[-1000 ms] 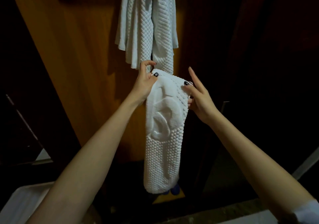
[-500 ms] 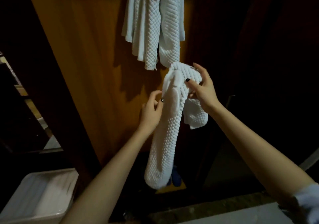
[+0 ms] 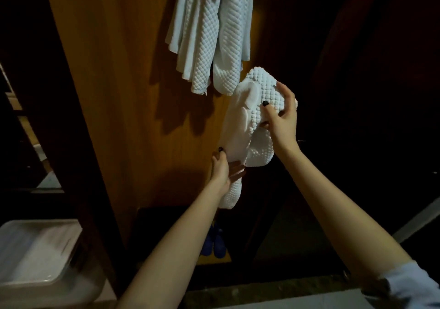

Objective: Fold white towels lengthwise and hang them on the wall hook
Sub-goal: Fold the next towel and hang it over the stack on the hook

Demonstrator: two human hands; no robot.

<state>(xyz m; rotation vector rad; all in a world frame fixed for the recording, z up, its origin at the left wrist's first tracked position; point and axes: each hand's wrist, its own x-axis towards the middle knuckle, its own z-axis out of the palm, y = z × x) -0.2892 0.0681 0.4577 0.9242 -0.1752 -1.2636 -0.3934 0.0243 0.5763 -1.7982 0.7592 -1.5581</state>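
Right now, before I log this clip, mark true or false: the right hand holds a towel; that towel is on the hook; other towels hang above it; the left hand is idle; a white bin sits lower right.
1. The right hand grips the folded top of the held towel. True.
2. The held towel is hung up. False: both hands hold it, below the hung towels.
3. Other white towels hang above it against the wooden panel. True.
4. The left hand is idle. False: it holds the towel's lower length.
5. The white bin sits lower right. False: it is lower left.
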